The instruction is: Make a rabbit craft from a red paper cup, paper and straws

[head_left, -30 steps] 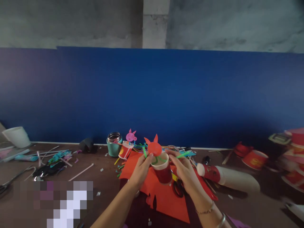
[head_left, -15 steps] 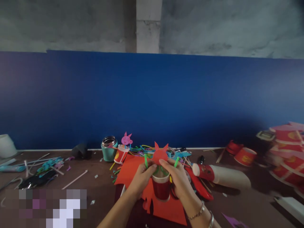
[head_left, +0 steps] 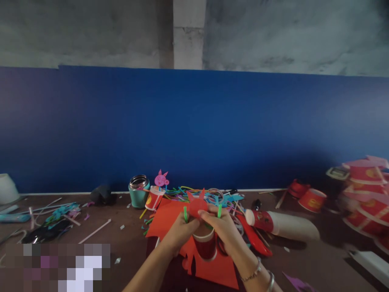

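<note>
Just 1 cam in this rm, head-worn, looks fwd & down: L hand (head_left: 181,232) & R hand (head_left: 227,230) near, table (head_left: 132,239) below, blue panel (head_left: 194,129) far.

A blue panel (head_left: 194,129) stands behind the dark brown table (head_left: 100,259), below grey concrete (head_left: 106,32).

Turq. jar (head_left: 139,198) w/ open top stands nr blue partition (head_left: 194,129); red-&-white paper cup (head_left: 155,200) just R of it, tilted, w/ pink eared cutout (head_left: 161,179) above. Far R: stacked red cups (head_left: 367,202), blurry. White-&-red cylinder (head_left: 294,226) lies on its side; purple scrap (head_left: 298,282) nr btm edge.
</note>
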{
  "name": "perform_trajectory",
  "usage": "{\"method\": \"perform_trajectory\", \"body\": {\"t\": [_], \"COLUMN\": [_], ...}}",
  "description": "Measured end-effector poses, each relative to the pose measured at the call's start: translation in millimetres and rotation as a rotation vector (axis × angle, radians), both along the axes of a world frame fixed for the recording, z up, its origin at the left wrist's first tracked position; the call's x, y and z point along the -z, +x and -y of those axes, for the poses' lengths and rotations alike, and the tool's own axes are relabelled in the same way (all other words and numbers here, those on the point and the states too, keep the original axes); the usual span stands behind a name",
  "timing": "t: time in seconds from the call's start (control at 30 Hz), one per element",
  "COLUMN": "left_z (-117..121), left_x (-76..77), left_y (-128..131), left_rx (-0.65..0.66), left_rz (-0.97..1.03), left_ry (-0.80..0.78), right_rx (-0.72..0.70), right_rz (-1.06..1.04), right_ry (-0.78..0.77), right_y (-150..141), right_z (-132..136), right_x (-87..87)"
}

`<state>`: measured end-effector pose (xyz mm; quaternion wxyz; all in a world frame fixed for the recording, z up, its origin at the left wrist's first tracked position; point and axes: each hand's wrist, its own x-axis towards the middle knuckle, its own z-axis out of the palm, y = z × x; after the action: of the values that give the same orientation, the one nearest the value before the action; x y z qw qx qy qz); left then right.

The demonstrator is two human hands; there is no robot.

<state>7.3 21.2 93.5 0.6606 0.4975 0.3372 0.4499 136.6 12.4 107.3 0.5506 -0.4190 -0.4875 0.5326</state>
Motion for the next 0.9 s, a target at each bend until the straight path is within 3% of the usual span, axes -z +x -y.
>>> {"method": "perform_trajectory", "body": {"t": [0.1,0.33,0.53,0.73,0.9], "left_z": [-0.7,-4.4,-6.4,-1.8,2.5], "left_x": [-1.6,0.0,-1.4,-9.1,-16.1], "left_y": [-0.7,-1.5,-1.7,-4.2,-7.3], "left_rx": [-0.007,-0.014,-0.045,-0.06,-0.019], "left_rz": [0.0,0.114,0.111,0.105,0.069], "left_ry": [0.006,-0.028,-0.092,-0.101,-0.123], "right_rx": [-0.01,0.117,0.03,0.06,-0.016], "right_rz": [-0.005,-0.051,-0.103,-0.14,-0.15], "right_ry": [0.031,0.055,0.019,-0.045,-0.086], "right_y": [3.0,4.8,2.3,3.0,4.2], "right_z": [-2.7,-9.9,-5.8,-4.7,-3.0], "right_x": [0.9,12.3,6.0,5.1,4.0]}}
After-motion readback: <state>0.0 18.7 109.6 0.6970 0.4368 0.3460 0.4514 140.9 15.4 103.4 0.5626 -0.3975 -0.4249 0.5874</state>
